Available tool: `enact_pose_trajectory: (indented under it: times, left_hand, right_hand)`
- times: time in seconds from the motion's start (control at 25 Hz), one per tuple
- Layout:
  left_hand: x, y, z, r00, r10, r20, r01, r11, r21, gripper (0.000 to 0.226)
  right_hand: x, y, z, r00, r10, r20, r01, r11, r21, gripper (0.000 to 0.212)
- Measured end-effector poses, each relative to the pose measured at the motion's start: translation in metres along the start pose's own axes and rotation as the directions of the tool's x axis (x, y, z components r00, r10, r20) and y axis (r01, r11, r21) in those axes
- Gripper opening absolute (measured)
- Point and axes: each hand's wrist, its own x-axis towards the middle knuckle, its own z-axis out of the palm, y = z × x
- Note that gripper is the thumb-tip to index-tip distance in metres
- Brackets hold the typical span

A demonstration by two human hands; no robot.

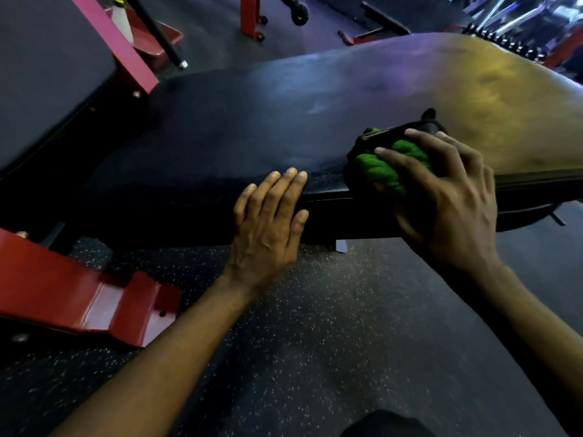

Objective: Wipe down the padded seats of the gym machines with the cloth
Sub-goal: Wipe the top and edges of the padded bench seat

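head view: right grip (454,200) clenched over a bunched cloth (388,171), fuzzy green with a black part, pressing it onto the near edge of the padded seat (252,121); left grip (268,222) released, fingers straight and close together, lying flat on the same edge just left of the cloth, apart from it; the seat is a long, flat black pad, finely grained, sheened purple and yellow; glossy red metal frame (79,298) at lower left; dark speckled rubber floor (331,326) beneath.
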Motion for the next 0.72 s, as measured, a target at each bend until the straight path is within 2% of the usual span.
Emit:
enact_pose_trajectory:
  times: [0.12, 0.24, 0.32, 0.4, 0.48, 0.56, 0.64, 0.68, 0.72]
  left_hand:
    - [-0.001, 0.000, -0.001, 1.000, -0.013, 0.005, 0.013, 1.000, -0.020, 0.051]
    - [0.000, 0.006, -0.002, 0.999, -0.042, -0.001, 0.041, 0.997, -0.059, 0.050]
    - [-0.001, 0.012, -0.004, 0.996, -0.090, 0.004, 0.090, 0.989, -0.119, 0.050]
    - [0.000, 0.016, -0.009, 0.991, -0.135, 0.022, 0.137, 0.975, -0.174, 0.050]
    - [0.006, 0.027, -0.014, 0.992, -0.118, 0.052, 0.126, 0.970, -0.206, 0.050]
    - [0.016, 0.043, -0.016, 0.994, -0.054, 0.093, 0.073, 0.975, -0.212, 0.051]
    - [0.023, 0.055, -0.012, 0.993, -0.022, 0.120, 0.043, 0.984, -0.172, 0.051]
    - [0.024, 0.058, -0.010, 0.992, -0.026, 0.125, 0.045, 0.988, -0.151, 0.051]
    - [0.025, 0.057, -0.008, 0.991, -0.036, 0.126, 0.053, 0.989, -0.138, 0.051]
  right_hand:
    - [0.002, -0.009, 0.003, 0.997, 0.082, -0.013, -0.082, 0.996, 0.043, 0.048]
    - [-0.001, -0.003, -0.002, 1.000, 0.007, 0.022, -0.007, 1.000, 0.004, 0.046]
    - [-0.005, 0.019, -0.013, 0.999, 0.012, 0.045, -0.013, 1.000, 0.007, 0.046]
    - [-0.004, 0.036, -0.022, 0.996, 0.086, 0.037, -0.087, 0.996, 0.029, 0.046]
    - [-0.001, 0.038, -0.028, 0.987, 0.155, 0.040, -0.158, 0.985, 0.067, 0.046]
    - [0.014, 0.028, -0.038, 0.974, 0.224, 0.025, -0.223, 0.948, 0.227, 0.041]
    - [0.042, 0.015, -0.050, 0.944, 0.318, 0.089, -0.320, 0.814, 0.485, 0.030]
    - [0.058, 0.009, -0.056, 0.915, 0.352, 0.197, -0.396, 0.692, 0.604, 0.026]
    - [0.073, 0.004, -0.059, 0.874, 0.348, 0.339, -0.481, 0.521, 0.705, 0.021]
